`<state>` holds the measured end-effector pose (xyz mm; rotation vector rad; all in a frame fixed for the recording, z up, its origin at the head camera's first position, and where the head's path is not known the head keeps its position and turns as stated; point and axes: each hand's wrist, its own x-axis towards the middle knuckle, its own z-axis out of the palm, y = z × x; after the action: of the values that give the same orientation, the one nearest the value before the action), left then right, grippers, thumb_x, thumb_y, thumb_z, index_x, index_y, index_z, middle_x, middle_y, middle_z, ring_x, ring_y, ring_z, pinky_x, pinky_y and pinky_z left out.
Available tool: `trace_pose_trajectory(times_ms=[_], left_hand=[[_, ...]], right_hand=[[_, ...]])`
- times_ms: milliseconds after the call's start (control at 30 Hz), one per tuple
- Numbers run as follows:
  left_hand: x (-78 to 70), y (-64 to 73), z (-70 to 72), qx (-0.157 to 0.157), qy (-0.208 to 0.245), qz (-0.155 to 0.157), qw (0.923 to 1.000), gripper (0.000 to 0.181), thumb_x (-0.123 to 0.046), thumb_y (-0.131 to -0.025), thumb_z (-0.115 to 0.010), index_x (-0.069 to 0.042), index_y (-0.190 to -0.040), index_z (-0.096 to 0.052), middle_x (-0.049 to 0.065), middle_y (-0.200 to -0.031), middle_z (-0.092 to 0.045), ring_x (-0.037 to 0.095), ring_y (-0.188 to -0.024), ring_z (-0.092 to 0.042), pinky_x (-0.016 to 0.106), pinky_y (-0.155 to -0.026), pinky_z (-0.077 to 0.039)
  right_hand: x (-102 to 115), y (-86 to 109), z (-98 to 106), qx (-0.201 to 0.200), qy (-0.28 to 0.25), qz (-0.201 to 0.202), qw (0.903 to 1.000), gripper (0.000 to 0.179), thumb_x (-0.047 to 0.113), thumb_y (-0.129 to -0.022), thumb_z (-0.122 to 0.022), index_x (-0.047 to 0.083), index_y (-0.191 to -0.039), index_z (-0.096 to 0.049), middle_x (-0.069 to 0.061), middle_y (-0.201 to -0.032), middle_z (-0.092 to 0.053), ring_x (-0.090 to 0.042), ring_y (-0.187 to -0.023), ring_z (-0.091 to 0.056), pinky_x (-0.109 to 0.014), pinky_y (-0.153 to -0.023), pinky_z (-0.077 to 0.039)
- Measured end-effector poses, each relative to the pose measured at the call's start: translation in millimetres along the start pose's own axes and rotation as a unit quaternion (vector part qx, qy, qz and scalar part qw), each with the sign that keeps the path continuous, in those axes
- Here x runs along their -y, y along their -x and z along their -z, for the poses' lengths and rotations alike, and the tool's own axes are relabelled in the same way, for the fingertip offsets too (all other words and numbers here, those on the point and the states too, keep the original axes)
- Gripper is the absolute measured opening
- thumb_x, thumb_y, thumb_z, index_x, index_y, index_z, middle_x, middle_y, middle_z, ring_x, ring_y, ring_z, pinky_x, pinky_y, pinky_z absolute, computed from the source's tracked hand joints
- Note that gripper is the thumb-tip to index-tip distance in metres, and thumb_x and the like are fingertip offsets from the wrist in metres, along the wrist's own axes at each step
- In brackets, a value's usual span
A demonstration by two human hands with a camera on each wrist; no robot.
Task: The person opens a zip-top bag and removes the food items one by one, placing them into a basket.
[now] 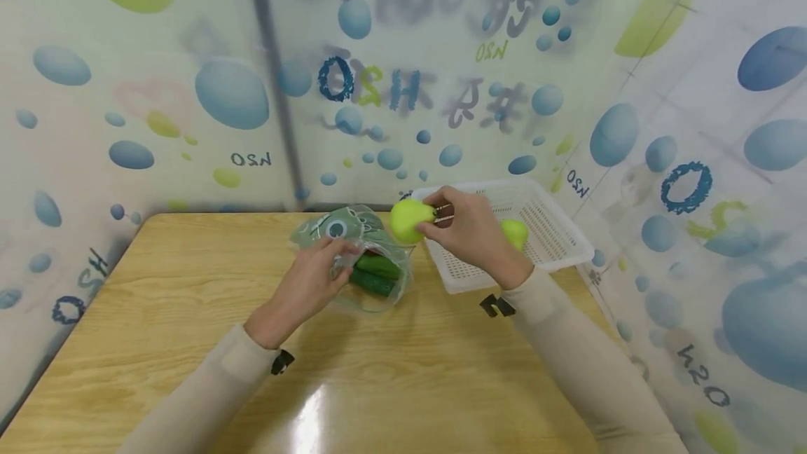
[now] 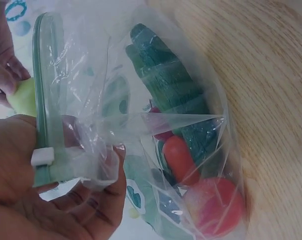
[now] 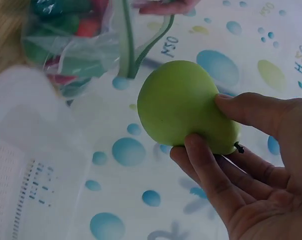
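Observation:
My right hand [image 1: 469, 230] pinches a green pear [image 1: 410, 221] by its stem end, held up between the bag and the basket. In the right wrist view the pear [image 3: 183, 107] shows its dark stem beside my fingers. With my left hand [image 1: 309, 282] I grip the slider end of a clear zip bag [image 1: 359, 230] printed with a green cartoon face; its mouth is spread. Inside the bag lie dark green cucumbers [image 2: 165, 75], a red rounded-end piece [image 2: 180, 159] and a round red fruit [image 2: 215, 206]. The white slider [image 2: 42, 156] sits at my left palm.
A white plastic basket [image 1: 561, 237] stands at the back right of the wooden table [image 1: 391, 384], with another green pear [image 1: 515, 232] in it. Behind and to the right, a wall covering [image 1: 441, 125] with blue and green spots borders the table.

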<state>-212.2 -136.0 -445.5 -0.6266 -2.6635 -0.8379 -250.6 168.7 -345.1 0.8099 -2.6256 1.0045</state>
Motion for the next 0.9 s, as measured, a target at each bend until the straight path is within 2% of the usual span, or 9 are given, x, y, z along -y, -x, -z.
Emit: trace_pose_trajectory(times_ms=[133, 267, 467, 633, 767, 900], left_hand=[[0.0, 0.3, -0.3, 0.001, 0.0, 0.003, 1.0, 0.033, 0.001, -0.101, -0.086, -0.005, -0.132, -0.078, 0.017, -0.128, -0.082, 0.035, -0.111, -0.078, 0.05, -0.088, -0.066], [-0.4, 0.5, 0.1, 0.001, 0.003, 0.004, 1.0, 0.041, 0.004, -0.099, -0.085, -0.007, -0.137, -0.077, 0.018, -0.129, -0.082, 0.036, -0.113, -0.079, 0.052, -0.089, -0.067], [-0.9, 0.3, 0.9, 0.006, 0.013, 0.013, 0.9998, 0.052, 0.003, -0.098, -0.088, -0.011, -0.147, -0.073, 0.019, -0.132, -0.081, 0.032, -0.106, -0.077, 0.045, -0.081, -0.064], [-0.9, -0.2, 0.8, 0.01, 0.017, 0.022, 0.9996, 0.056, -0.003, -0.098, -0.093, -0.013, -0.148, -0.071, 0.017, -0.131, -0.08, 0.033, -0.11, -0.079, 0.045, -0.082, -0.065], [-1.7, -0.3, 0.4, 0.002, 0.016, 0.019, 0.9997, 0.055, -0.001, -0.098, -0.092, -0.013, -0.147, -0.071, 0.017, -0.125, -0.08, 0.033, -0.105, -0.078, 0.045, -0.079, -0.063], [-2.9, -0.6, 0.4, -0.006, 0.014, 0.015, 0.9998, 0.054, 0.002, -0.098, -0.091, -0.013, -0.146, -0.072, 0.016, -0.122, -0.08, 0.034, -0.107, -0.079, 0.047, -0.08, -0.065]], right_hand=[[-15.5, -4.6, 6.8, -0.004, 0.011, -0.029, 0.9995, 0.038, 0.011, -0.102, -0.091, -0.005, -0.132, -0.075, -0.024, -0.13, -0.085, -0.037, -0.11, -0.089, -0.045, -0.094, -0.073], [-32.9, -9.9, 13.5, -0.003, 0.023, -0.059, 0.998, 0.04, 0.013, -0.102, -0.091, -0.006, -0.134, -0.075, -0.026, -0.133, -0.084, -0.04, -0.113, -0.088, -0.049, -0.096, -0.073], [-64.0, -17.4, 22.1, -0.002, 0.046, -0.107, 0.9932, 0.04, 0.014, -0.103, -0.09, -0.008, -0.134, -0.075, -0.029, -0.133, -0.082, -0.043, -0.116, -0.087, -0.053, -0.097, -0.072], [-88.2, -21.7, 28.2, 0.013, 0.08, -0.131, 0.9881, 0.043, 0.016, -0.103, -0.089, -0.01, -0.134, -0.075, -0.031, -0.132, -0.082, -0.045, -0.119, -0.085, -0.056, -0.101, -0.07], [-108.3, -23.6, 31.8, 0.025, 0.111, -0.144, 0.9831, 0.043, 0.016, -0.104, -0.088, -0.011, -0.134, -0.075, -0.032, -0.131, -0.082, -0.047, -0.121, -0.082, -0.058, -0.104, -0.068], [-125.0, -26.2, 36.0, 0.04, 0.117, -0.164, 0.9787, 0.043, 0.016, -0.105, -0.086, -0.012, -0.135, -0.075, -0.032, -0.13, -0.081, -0.046, -0.12, -0.079, -0.058, -0.106, -0.066]])
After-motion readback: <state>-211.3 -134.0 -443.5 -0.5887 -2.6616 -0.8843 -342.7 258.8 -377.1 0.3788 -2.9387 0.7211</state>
